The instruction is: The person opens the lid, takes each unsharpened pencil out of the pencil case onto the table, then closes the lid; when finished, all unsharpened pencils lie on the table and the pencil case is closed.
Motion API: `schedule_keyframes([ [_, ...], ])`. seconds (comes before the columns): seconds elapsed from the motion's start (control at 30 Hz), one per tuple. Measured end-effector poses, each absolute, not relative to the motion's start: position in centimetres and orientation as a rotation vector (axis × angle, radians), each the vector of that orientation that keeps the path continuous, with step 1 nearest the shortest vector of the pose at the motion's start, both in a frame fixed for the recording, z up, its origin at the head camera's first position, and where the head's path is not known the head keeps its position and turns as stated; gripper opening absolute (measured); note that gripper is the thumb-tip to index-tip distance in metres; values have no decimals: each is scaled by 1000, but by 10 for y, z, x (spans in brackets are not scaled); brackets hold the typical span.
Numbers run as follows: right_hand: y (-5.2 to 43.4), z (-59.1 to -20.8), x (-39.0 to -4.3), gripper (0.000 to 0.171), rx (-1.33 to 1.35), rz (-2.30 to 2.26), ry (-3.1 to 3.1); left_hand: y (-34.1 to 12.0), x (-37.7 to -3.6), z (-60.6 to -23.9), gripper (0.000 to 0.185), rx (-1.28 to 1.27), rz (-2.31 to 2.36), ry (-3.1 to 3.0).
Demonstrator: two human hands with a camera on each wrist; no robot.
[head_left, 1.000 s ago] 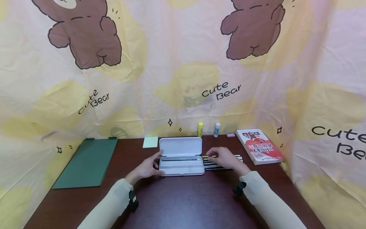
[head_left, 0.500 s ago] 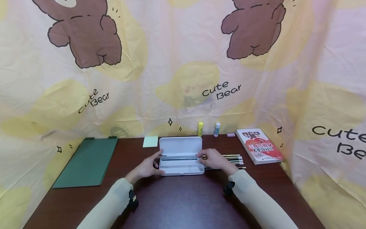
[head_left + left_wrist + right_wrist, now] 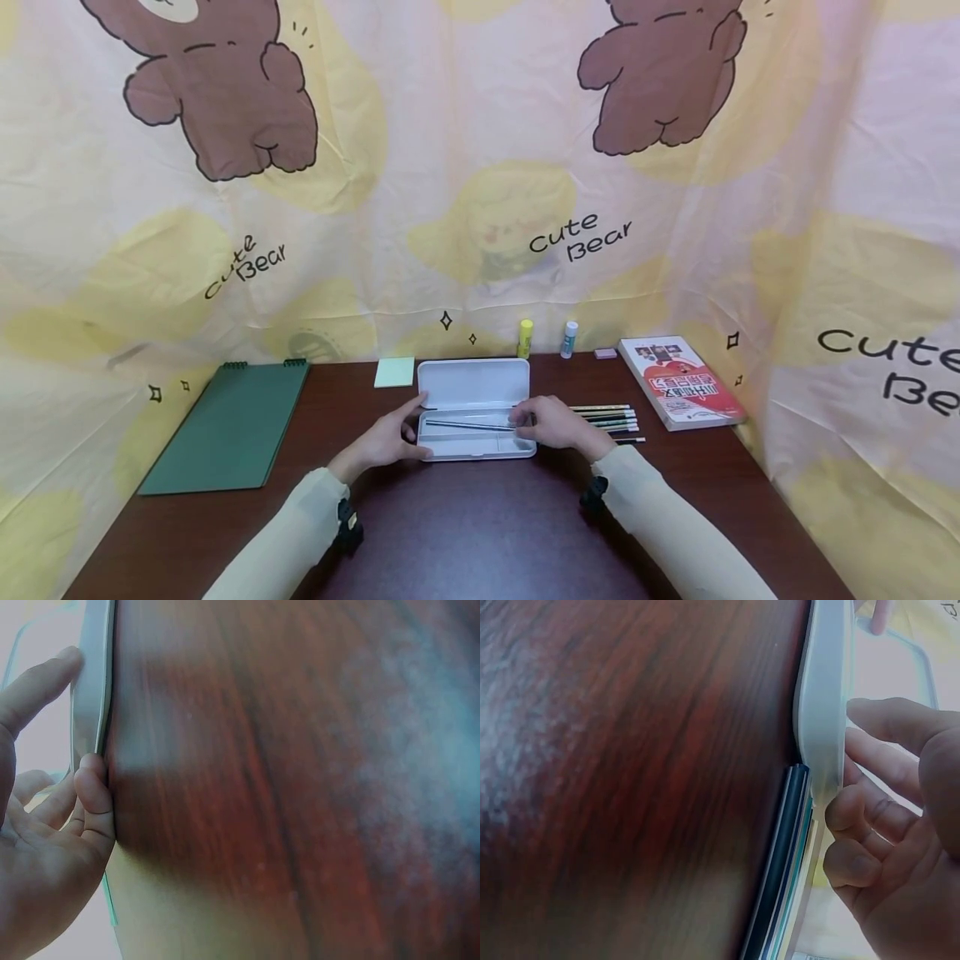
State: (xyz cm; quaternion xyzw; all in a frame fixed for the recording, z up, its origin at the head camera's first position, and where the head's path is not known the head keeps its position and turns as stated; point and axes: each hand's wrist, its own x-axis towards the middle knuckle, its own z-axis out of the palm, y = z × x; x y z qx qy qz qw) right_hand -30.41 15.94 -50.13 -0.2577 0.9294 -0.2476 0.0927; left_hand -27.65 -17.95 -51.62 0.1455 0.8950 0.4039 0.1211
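An open white pencil case [image 3: 473,384] lies in the middle of the table, its lid tipped back. At its left end my left hand [image 3: 384,437] holds it, thumb on the front corner and a finger by the hinge. A dark, thin pencil [image 3: 465,426] lies slightly slanted over the tray. My right hand [image 3: 552,422] pinches the pencil's right end, fingertips over the right part of the case. In the right wrist view, the right hand's curled fingers [image 3: 847,862] are beside the case's end wall [image 3: 821,697]. The pencil is hidden in both wrist views.
Several pencils [image 3: 611,414] lie side by side right of the case, partly under the right hand. Behind stand a yellow glue stick [image 3: 526,339] and a white-capped one [image 3: 570,340], with a pink eraser [image 3: 605,354]. A book [image 3: 682,385], sticky notes [image 3: 394,372] and a green notepad [image 3: 228,429] flank them.
My right hand has moved left from the loose pencils to the case's tray. The pencil in the tray has shifted toward the front and now slants. My left hand has stayed in place.
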Motion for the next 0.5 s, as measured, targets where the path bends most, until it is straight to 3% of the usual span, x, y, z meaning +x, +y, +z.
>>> schedule_keyframes([
  [0.5, 153, -500, -305, 9, -784, -656, 2736, -180, -277, -516, 109, 426, 1168, 2617],
])
